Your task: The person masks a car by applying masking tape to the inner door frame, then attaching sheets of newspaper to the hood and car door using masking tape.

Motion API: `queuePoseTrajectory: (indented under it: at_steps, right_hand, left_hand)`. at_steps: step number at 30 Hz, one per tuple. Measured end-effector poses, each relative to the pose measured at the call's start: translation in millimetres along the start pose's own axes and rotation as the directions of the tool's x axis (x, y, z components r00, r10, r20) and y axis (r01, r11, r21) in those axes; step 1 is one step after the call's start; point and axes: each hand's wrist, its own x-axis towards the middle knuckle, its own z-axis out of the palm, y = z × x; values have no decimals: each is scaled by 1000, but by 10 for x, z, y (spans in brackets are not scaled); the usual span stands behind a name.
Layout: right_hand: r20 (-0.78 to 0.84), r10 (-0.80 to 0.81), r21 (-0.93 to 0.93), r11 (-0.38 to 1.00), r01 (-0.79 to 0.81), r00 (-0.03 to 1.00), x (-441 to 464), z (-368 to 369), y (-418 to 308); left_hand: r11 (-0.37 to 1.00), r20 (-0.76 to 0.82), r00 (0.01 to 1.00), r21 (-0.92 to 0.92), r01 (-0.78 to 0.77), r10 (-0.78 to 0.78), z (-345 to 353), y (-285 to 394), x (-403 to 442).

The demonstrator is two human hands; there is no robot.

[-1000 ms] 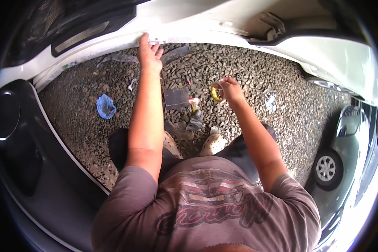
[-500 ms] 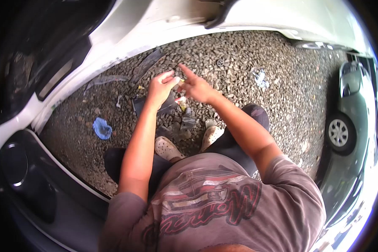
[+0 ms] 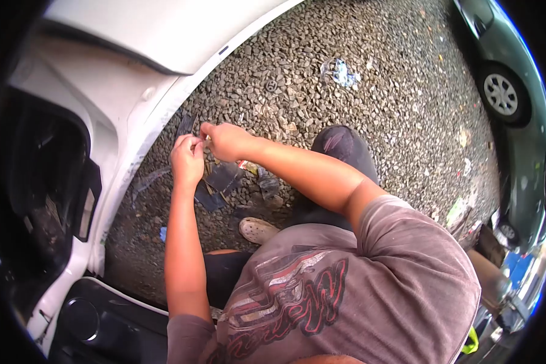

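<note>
I judge this fiddly fingertip work: the left hand (image 3: 188, 160) and right hand (image 3: 226, 142) seemingly pinch a small pale scrap (image 3: 207, 139), calling for steadiness next.

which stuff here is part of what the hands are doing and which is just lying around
Likely in use:
bare left hand and bare right hand
small pale piece at their fingertips, mostly hidden
white painted car sill, close by

Likely just lying about:
flat dark rectangular sheets
crumpled clear-and-blue plastic
small bright-blue scrap
</note>
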Motion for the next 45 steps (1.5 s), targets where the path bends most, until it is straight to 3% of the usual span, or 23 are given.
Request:
queuePoseTrajectory:
  at_steps: [4, 6, 8, 10, 12, 13, 16, 17, 19, 20, 21, 22, 23, 24, 26, 30, 32, 34, 36, 38, 40, 43, 45]
  right_hand:
    - [3, 112, -54, 992, -112, 994, 78, -95, 33]
    - [-50, 76, 5, 997, -76, 996, 137, -47, 100]
    - [-74, 86, 62, 995, -81, 994, 264, 7, 144]
    - [-134, 83, 119, 991, -67, 987, 323, -13, 196]
    - [80, 201, 562, 800, -211, 976, 387, -86, 272]
    - [-37, 207, 429, 887, -171, 978, 375, -99, 283]
    - [14, 296, 507, 821, -262, 955, 349, -201, 381]
    - [-71, 306, 239, 929, -282, 949, 581, -35, 601]
    - [-223, 467, 202, 881, -428, 856, 863, -64, 1161]
    - [-231, 640, 453, 737, -501, 733, 813, -207, 1429]
    - [-315, 557, 594, 748, -298, 769, 999, -116, 1655]
    - [-219, 552, 776, 599, -199, 805, 832, -268, 1388]
    - [-121, 541, 910, 396, -125, 832, 649, -434, 1101]
    - [-50, 424, 877, 451, -163, 904, 531, -510, 891]
    - [22, 295, 843, 508, -176, 955, 303, -545, 682]
    - [58, 195, 822, 548, -158, 979, 217, -678, 688]
    - [-68, 59, 785, 620, 17, 996, 400, -571, 822]
    - [-117, 74, 836, 546, 58, 990, 401, -576, 880]
    - [-240, 148, 790, 604, 104, 960, 465, -606, 975]
    - [-347, 168, 876, 410, 255, 923, 638, -720, 1164]
    - [-356, 370, 935, 133, 330, 858, 716, -941, 1314]
    - [-449, 397, 811, -193, 552, 800, 859, -1169, 1554]
    - [-465, 398, 745, -307, 593, 791, 916, -1276, 1568]
  left_hand:
    - [996, 35, 999, 83, -15, 12, -55, 136, 56]
    - [994, 41, 999, 104, -40, 36, -90, 92, 71]
    - [993, 21, 995, 64, 99, -101, -123, 82, 86]
    - [994, 14, 998, 92, 60, -61, -103, 262, 103]
    - [987, -51, 998, 160, -30, 38, -40, 406, 152]
    - [974, -61, 993, 210, -83, 98, 23, 389, 194]
    - [960, -53, 993, 266, -89, 107, 192, 438, 293]
    - [940, -46, 989, 321, -119, 141, 232, 481, 316]
    - [954, -100, 994, 301, -5, 37, 180, 498, 377]
    - [958, -151, 986, 268, 102, -63, 122, 488, 397]
    - [977, -88, 992, 184, 106, -91, 37, 467, 415]
    - [974, -92, 992, 202, 103, -86, -20, 419, 445]
    - [984, -52, 985, 67, 166, -163, -37, 353, 481]
    - [970, 1, 972, -71, 233, -234, -38, 308, 509]
    - [965, 29, 971, -99, 241, -239, -29, 336, 580]
    - [949, 41, 972, -210, 235, -232, 97, 477, 641]
    - [946, 68, 976, -241, 216, -205, 187, 499, 740]
    - [989, 98, 994, -134, 61, -48, 283, 495, 837]
    - [996, 162, 985, -52, 72, -62, 336, 598, 921]
    - [994, 115, 988, 38, -104, 99, 481, 957, 960]
    - [995, 132, 987, -36, -92, 96, 578, 1260, 1038]
    - [999, 183, 982, -2, -45, 45, 637, 1616, 1151]
    - [987, 261, 962, 113, -116, 83, 668, 1645, 1263]
